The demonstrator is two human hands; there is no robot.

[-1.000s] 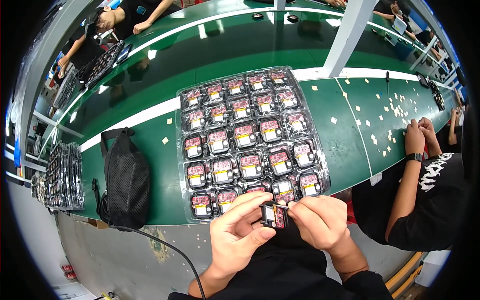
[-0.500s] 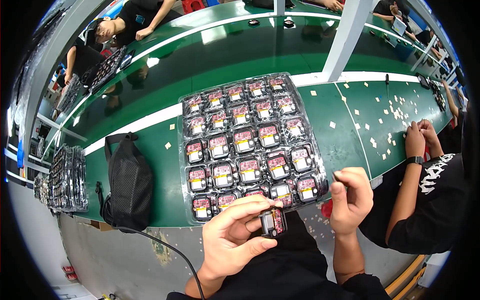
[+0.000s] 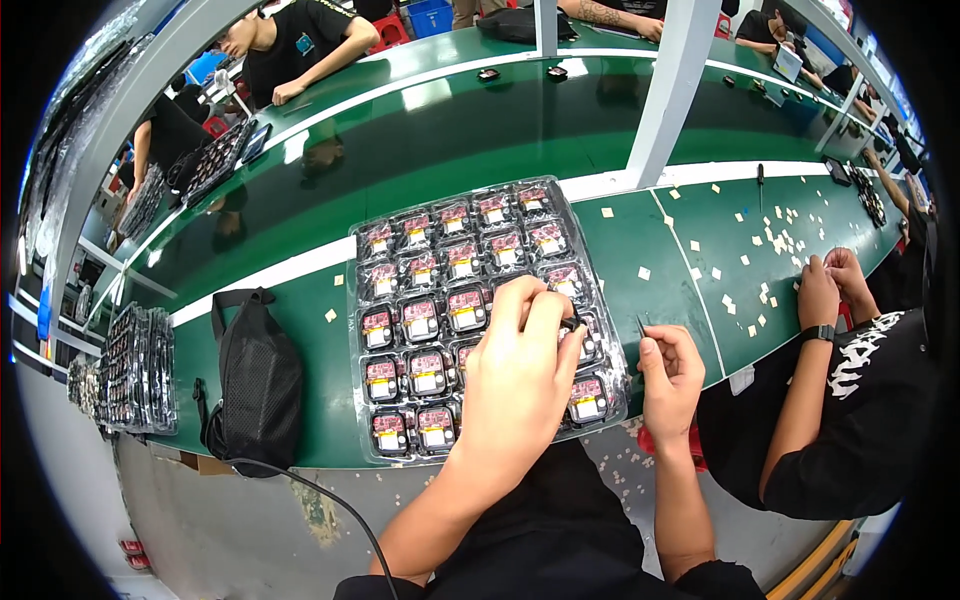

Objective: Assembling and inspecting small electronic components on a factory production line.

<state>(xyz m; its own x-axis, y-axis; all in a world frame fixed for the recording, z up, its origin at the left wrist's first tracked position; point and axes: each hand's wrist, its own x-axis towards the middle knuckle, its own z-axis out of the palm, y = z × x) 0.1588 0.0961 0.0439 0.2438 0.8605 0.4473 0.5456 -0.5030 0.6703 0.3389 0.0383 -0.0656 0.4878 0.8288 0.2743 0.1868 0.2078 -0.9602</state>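
Observation:
A clear plastic tray (image 3: 352,300) on the green bench holds rows of small black square cases, each showing a red circuit board and a white block, such as the case (image 3: 420,320). My left hand (image 3: 520,385) reaches over the tray's right half with bent fingers. They close on a small black case (image 3: 571,323), mostly hidden behind them; whether it touches the tray I cannot tell. Beside the tray's right edge, my right hand (image 3: 672,380) pinches slim, pointed tweezers (image 3: 641,327), tip upward.
A black bag (image 3: 255,380) lies left of the tray, near stacked trays (image 3: 138,370). Pale square bits (image 3: 775,240) and a screwdriver (image 3: 760,185) lie to the right, where a co-worker's hands (image 3: 825,290) work. A grey post (image 3: 675,95) rises behind the tray.
My left hand has moved up and forward from the tray's near edge to over its cases, turning its back upward. My right hand has shifted slightly left. The view has shifted a little.

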